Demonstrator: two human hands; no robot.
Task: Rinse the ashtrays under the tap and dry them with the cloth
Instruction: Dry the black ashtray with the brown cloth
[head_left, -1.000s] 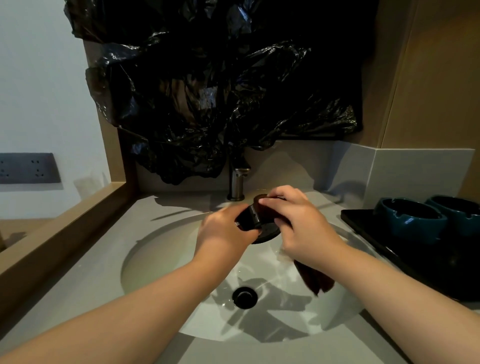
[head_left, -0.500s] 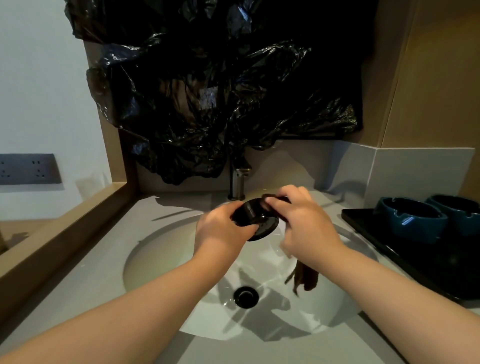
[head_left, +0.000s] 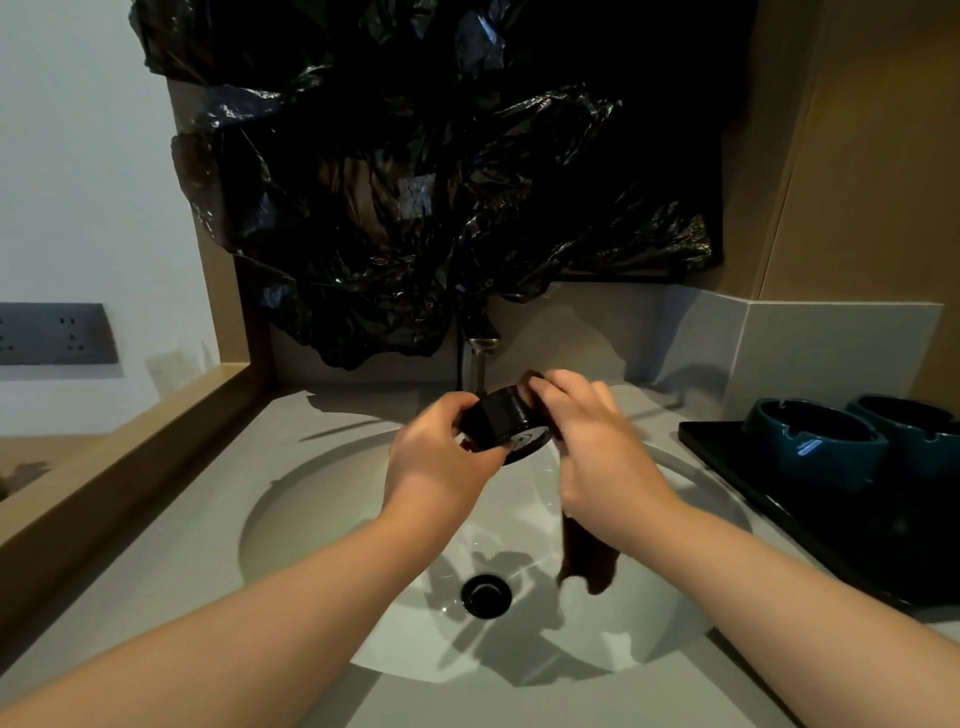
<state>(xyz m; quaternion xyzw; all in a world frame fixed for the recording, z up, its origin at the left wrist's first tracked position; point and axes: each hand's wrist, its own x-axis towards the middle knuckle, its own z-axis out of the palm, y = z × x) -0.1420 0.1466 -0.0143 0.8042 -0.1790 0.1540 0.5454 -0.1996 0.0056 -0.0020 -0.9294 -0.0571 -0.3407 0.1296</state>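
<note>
Black on black over the white basin (head_left: 311, 519). The ashtray (head_left: 506, 421) has rolled in the grip since half a second ago, and its round base now tips down toward the camera and shows a pale glint. Both hands have crept a shade closer to the tap (head_left: 480, 358). The dark brown cloth (head_left: 589, 556) has gathered into a narrower tail than it was a second back. It still dangles just right of the drain (head_left: 485, 596).

The left hand (head_left: 441, 452) is clamped on the ashtray from the left, fingers curled round its wall, thumb on the near side. The right hand (head_left: 597, 447) is closed on the cloth, its fingertips (head_left: 545, 387) hooked over the ashtray's top edge and pressing the cloth there. The rest of the cloth runs under the palm and hangs free. The two hands meet at the ashtray, which is held in the air above the basin, just in front of the tap.

Off to the right, two teal ashtrays (head_left: 815, 441) sit side by side on a black tray (head_left: 769, 499) on the grey table (head_left: 182, 571), well clear of the hands.
</note>
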